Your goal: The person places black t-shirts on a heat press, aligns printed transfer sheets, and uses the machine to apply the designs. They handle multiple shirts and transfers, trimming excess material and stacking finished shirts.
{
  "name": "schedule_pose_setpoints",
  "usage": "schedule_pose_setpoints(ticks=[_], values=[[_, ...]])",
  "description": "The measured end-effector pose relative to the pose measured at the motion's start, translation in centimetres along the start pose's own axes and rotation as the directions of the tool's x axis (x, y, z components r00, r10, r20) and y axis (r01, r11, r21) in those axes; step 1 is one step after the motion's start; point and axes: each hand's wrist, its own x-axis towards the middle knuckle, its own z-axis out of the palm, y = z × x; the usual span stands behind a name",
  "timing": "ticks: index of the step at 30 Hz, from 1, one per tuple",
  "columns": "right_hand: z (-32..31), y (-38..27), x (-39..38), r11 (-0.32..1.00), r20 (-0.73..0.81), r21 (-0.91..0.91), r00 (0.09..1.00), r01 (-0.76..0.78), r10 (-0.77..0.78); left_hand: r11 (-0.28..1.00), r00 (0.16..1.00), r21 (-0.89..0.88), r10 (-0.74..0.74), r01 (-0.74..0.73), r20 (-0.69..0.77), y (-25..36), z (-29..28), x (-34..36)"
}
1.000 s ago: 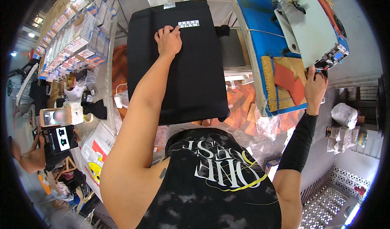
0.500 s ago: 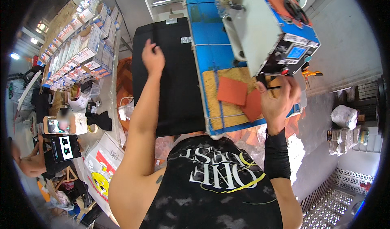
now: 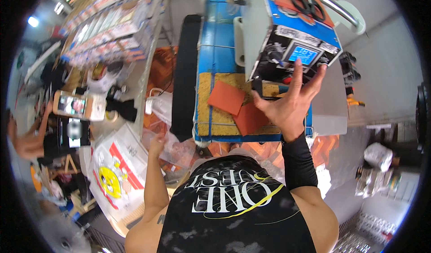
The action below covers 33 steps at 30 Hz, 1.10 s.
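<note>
My right hand is spread in front of the control panel of a boxy machine, its fingertips over or close to the lit blue display and a dark knob. I cannot tell whether they touch. Nothing shows in its grip. Below the panel is a red button. Two orange-red square pads lie overlapping on a yellowish mat on the blue board. My left hand hangs low beside my body, left of the blue board; its fingers are blurred.
A narrow black panel stands along the blue board's left side. Scissors lie on top of the machine. To the left, a table bears stacked cartons and a phone. A white printed bag stands nearer. Another person is at far left.
My left hand has dropped from above the black panel to my side. The black panel now shows much narrower. My right hand has risen from below the machine's panel to its front, fingers spreading.
</note>
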Motion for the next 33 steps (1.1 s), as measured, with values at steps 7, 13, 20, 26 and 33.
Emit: schedule_pose_setpoints(ticks=[7,13,20,26,33], values=[[-1.2,-1.1,-0.4,0.984,-0.121,0.144,0.989,0.103,-0.086,0.901,0.926,0.401,-0.283,0.167,0.25,-9.3,11.3,-13.9],[-1.4,1.3,-2.1,0.753,-0.237,0.527,0.919,0.393,-0.314,0.9,0.979,0.412,-0.19,0.144,0.074,-10.3,25.1,-23.7],[0.4,3.1,-2.3,0.819,-0.033,0.365,0.885,0.443,-0.464,0.894,0.797,-0.135,-0.443,0.427,-0.412,-10.2,32.7,-37.0],[0.1,3.5,-2.1,0.83,-0.068,0.43,0.929,0.355,-0.363,0.731,0.071,-0.585,-0.644,0.35,-0.762,-12.3,32.5,-52.4],[-8.6,-15.4,-16.2,0.166,-0.227,0.881,0.703,0.444,-0.674,0.362,-0.558,-0.764,-0.528,0.534,-0.64,-22.9,39.0,-75.6]])
